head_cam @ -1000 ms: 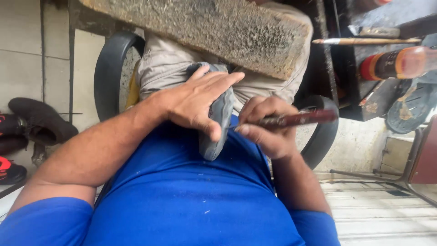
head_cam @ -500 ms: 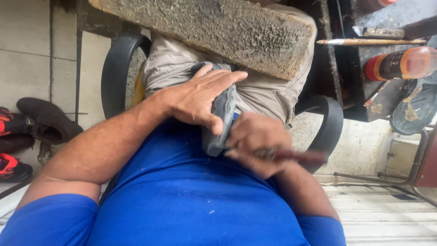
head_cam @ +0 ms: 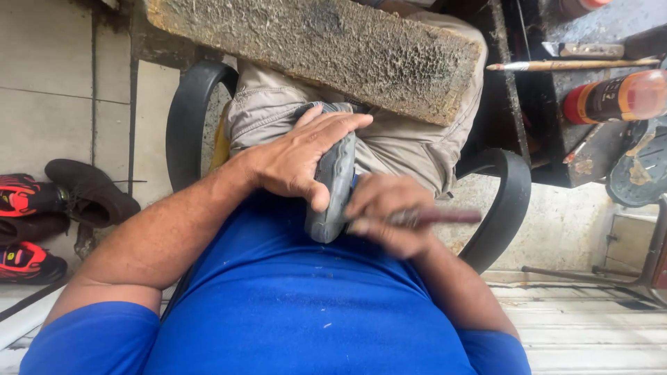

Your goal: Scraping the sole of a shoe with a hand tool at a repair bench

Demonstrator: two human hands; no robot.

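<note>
Left hand clamps the grey shoe against the lap, sole edge facing the right hand, fist closed around a reddish tool. I'd use short, controlled strokes.

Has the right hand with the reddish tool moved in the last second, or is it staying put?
Yes. The right hand has dropped and drawn back toward the blue shirt, away from the worn board; the left hand grips the shoe.

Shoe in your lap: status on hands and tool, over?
Left hand clamps grey shoe on lap. Right hand grips reddish tool handle beside shoe sole. Rough board across knees, apart from hands.
</note>
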